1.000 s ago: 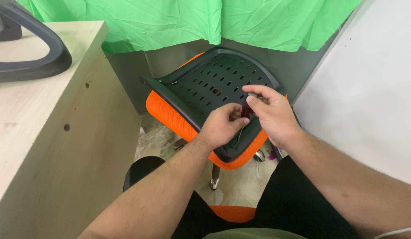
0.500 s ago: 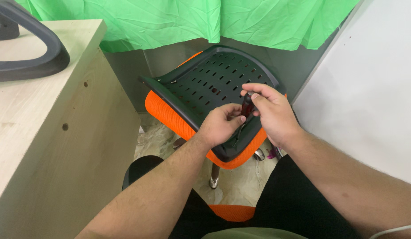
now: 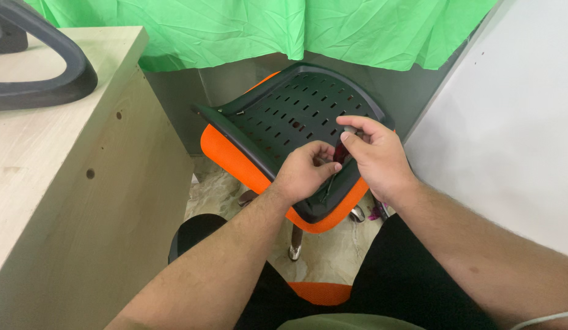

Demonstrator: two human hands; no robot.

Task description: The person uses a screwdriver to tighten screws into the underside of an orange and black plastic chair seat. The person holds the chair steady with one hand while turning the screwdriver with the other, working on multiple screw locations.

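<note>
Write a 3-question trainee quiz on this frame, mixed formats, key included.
1. True or false: both hands touch the black perforated panel.
2. Multiple choice: what colour is the cushion under that panel? A blue, B orange, C grey.
3. Which hand pinches the small dark red tool?

Key:
1. True; the left hand and the right hand meet at its near edge.
2. B.
3. The right hand; what the tool is cannot be told.
</note>
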